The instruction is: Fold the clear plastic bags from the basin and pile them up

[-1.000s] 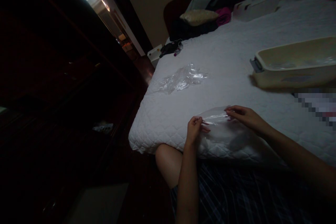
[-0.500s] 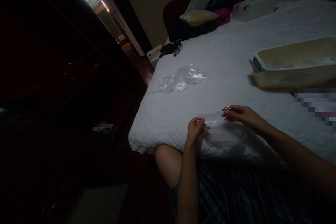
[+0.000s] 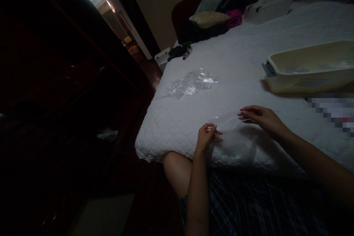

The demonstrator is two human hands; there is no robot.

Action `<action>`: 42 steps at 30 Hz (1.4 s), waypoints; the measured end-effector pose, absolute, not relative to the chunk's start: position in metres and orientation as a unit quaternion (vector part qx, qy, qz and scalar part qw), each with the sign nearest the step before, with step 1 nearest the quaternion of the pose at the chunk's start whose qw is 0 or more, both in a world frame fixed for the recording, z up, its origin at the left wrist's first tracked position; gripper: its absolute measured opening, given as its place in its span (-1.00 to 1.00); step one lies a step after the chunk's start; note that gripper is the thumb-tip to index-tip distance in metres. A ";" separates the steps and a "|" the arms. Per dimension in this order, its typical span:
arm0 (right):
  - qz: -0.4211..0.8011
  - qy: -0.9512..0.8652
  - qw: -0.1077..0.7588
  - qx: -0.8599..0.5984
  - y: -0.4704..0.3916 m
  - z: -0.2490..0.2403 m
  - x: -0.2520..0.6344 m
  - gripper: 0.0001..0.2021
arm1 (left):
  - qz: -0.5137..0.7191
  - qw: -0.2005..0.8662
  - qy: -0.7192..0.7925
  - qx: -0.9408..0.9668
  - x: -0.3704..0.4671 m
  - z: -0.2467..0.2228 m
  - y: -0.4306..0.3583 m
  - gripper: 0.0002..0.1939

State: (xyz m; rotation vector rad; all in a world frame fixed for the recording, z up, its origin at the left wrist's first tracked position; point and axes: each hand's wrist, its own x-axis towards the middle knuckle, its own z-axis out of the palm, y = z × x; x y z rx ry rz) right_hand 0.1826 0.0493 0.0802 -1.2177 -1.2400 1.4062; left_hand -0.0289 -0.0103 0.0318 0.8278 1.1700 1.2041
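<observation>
A clear plastic bag (image 3: 235,136) hangs between my two hands over the near edge of the bed. My left hand (image 3: 207,136) pinches its left side between thumb and fingers, the other fingers loosely bent. At its upper right edge, my right hand (image 3: 258,116) grips the film with its fingertips, a little higher and apart from the left. The bag looks thin and see-through, with the white quilted cover (image 3: 177,125) showing behind it. Farther back on the bed lies a crumpled heap of clear plastic (image 3: 193,83).
A cream plastic bin (image 3: 309,83) with a grey latch stands on the bed at right, clear plastic inside. At the back are a white box (image 3: 268,9), a rolled magenta cloth (image 3: 234,19) and a beige cushion (image 3: 209,19). Dark open shelving fills the left.
My right hand has moved slightly right and up, drawing the bag's upper edge out straighter. My left hand has stayed nearly in place.
</observation>
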 end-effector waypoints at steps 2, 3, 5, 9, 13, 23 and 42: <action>0.552 -0.507 0.440 -0.493 0.049 0.082 0.183 -0.55 | 0.517 0.603 0.485 0.366 -0.029 0.033 -0.012 -0.33; 0.543 -0.513 0.441 -0.497 0.049 0.083 0.183 -0.56 | 0.515 0.610 0.474 0.372 -0.029 0.033 -0.013 -0.33; 0.524 -0.529 0.439 -0.503 0.048 0.085 0.184 -0.55 | 0.518 0.617 0.458 0.377 -0.030 0.032 -0.014 -0.37; 0.504 -0.557 0.430 -0.501 0.048 0.089 0.186 -0.53 | 0.542 0.570 0.476 0.394 -0.033 0.023 -0.012 -0.47; 0.485 -0.572 0.425 -0.507 0.051 0.094 0.189 -0.51 | 0.528 0.550 0.486 0.427 -0.033 0.019 -0.010 -0.53; 0.421 -0.622 0.410 -0.517 0.061 0.097 0.195 -0.48 | 0.538 0.651 0.421 0.331 -0.019 0.029 -0.014 -0.39; 0.339 -0.709 0.346 -0.513 0.159 0.053 0.185 -0.43 | 0.566 0.503 0.528 0.385 -0.022 0.014 -0.011 -0.55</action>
